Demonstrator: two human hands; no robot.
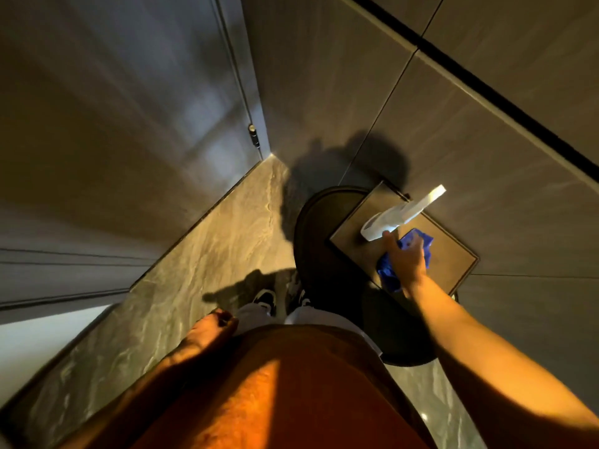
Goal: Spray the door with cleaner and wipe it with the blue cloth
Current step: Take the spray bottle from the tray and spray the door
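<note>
The grey door (129, 108) fills the left side, with its hinge (253, 135) near the corner. A white spray bottle (402, 212) lies on the square top (350, 231) of a dark round stand to my right, against the tiled wall. The blue cloth (387, 275) is bunched beside the bottle. My right hand (406, 257) reaches down onto the cloth with its fingers curled around it, and the thumb touches the bottle's neck. My left hand (210, 328) hangs by my thigh, empty, with its fingers curled in.
The dark round stand (311, 241) sits close in front of my feet (267, 299). A narrow strip of marble floor (210, 247) runs between the door and the tiled wall (486, 140). A lighter opening (39, 332) shows at the lower left.
</note>
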